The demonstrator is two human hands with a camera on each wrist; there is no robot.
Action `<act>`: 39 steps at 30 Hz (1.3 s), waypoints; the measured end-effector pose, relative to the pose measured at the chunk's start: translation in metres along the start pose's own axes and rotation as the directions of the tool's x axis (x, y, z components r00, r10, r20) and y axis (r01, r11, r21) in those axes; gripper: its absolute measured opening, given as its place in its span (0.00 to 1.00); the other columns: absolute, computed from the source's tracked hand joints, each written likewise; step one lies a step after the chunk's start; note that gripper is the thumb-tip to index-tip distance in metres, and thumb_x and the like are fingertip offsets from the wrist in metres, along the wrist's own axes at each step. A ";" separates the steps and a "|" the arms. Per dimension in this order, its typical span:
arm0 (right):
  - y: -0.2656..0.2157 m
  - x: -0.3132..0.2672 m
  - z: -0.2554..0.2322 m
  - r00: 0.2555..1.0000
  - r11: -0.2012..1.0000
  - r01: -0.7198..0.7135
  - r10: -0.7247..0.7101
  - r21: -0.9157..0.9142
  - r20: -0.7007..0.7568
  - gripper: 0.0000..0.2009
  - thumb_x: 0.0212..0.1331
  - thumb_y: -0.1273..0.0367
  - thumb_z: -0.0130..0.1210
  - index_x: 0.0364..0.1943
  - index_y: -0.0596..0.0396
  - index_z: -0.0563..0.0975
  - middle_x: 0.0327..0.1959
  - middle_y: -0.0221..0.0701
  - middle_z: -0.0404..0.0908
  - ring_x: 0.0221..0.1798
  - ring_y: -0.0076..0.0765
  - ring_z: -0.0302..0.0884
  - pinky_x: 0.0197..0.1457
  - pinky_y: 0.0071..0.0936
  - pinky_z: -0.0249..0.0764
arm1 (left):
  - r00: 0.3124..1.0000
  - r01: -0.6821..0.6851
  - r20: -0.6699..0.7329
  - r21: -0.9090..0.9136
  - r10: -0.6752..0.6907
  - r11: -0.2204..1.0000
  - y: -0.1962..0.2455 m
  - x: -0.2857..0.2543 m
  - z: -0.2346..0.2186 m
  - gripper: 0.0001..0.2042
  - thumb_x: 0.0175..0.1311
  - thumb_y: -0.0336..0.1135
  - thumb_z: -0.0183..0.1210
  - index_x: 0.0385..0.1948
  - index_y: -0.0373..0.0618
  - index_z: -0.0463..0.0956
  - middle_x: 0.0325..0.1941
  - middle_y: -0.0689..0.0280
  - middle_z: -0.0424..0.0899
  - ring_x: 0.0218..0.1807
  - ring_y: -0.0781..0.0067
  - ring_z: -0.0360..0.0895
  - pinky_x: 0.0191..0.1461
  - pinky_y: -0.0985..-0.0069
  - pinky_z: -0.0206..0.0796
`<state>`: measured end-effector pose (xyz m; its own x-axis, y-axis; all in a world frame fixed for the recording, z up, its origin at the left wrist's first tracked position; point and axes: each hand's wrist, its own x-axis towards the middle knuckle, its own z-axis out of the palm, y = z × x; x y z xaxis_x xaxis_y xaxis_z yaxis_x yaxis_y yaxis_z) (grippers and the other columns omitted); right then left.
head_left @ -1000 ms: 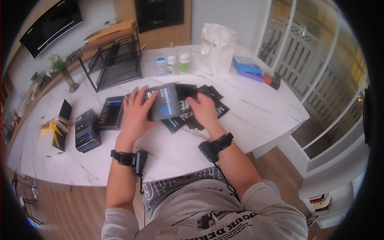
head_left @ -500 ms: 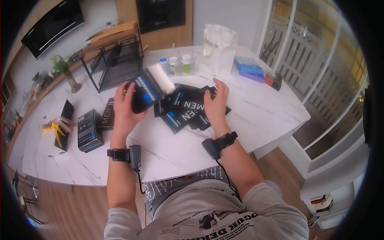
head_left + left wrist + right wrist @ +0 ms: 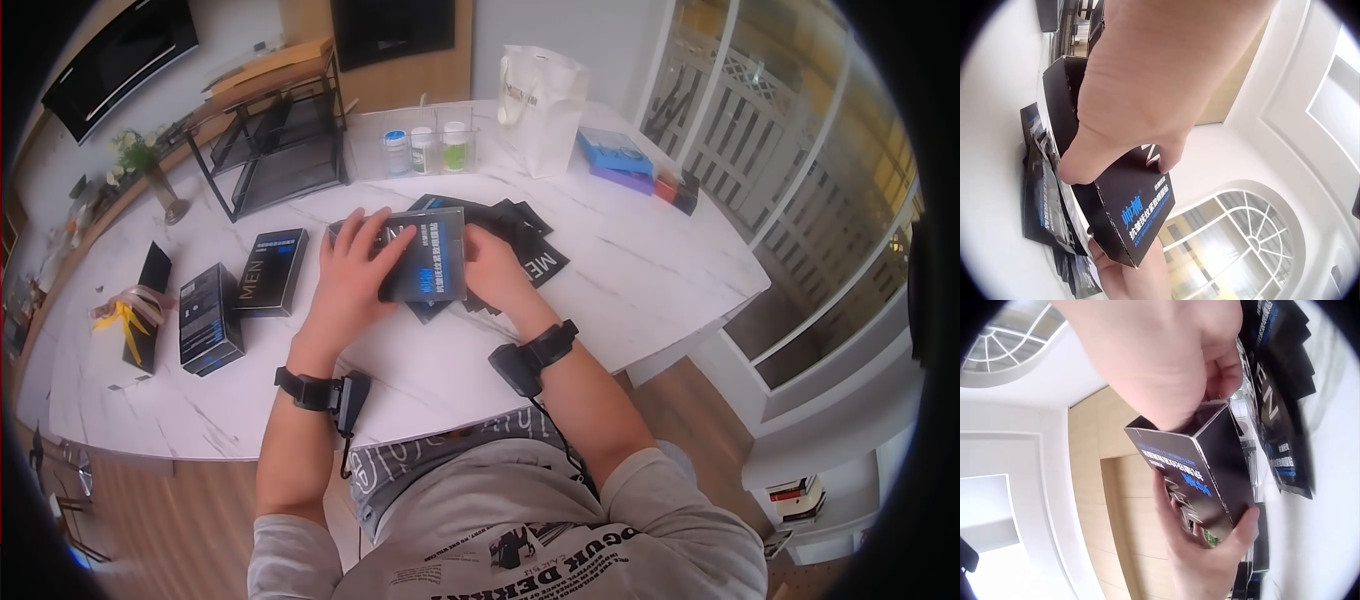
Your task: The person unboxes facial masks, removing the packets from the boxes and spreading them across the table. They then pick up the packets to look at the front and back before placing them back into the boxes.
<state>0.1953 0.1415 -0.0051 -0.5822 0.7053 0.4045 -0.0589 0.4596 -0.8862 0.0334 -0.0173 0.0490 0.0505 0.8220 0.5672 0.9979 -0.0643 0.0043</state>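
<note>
A black carton (image 3: 430,265) with blue and white lettering is tilted over the table. My left hand (image 3: 350,265) grips it, fingers spread over its lettered face and thumb along the near side. The carton's open end faces my right hand (image 3: 495,270). In the right wrist view, the right hand (image 3: 1160,356) has its thumb at the mouth of the carton (image 3: 1210,465), the tip hidden inside, with fingers curled outside the rim. Under and beside the carton lie several black flat sachets (image 3: 540,262), overlapping in a fan and partly covered by the right hand.
Two more black cartons, one flat (image 3: 270,270) and one on its side (image 3: 210,320), lie at left by a ribboned box (image 3: 135,315). Behind are a black tray rack (image 3: 270,150), a clear organizer with bottles (image 3: 425,150), a white paper bag (image 3: 540,115) and blue boxes (image 3: 615,150).
The carton swung up and left, its open end showing a white flap, then came back right over the sachets. My right hand has moved from the sachets to the carton's open end.
</note>
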 end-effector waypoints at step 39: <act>0.007 0.013 -0.029 0.841 0.919 -0.107 0.287 0.379 -0.458 0.18 0.67 0.61 0.55 0.29 0.64 0.71 0.24 0.41 0.74 0.27 0.41 0.70 0.36 0.37 0.68 | 0.907 0.291 -0.299 -0.066 -0.297 0.954 -0.064 -0.016 -0.009 0.47 0.37 0.27 0.73 0.69 0.53 0.63 0.72 0.54 0.59 0.71 0.47 0.61 0.72 0.59 0.58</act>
<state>0.2107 0.1696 0.0001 -0.1348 0.9726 0.1894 -0.2986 0.1424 -0.9437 -0.0313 -0.0314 0.0475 -0.2630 0.5956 0.7590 0.9644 0.1405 0.2239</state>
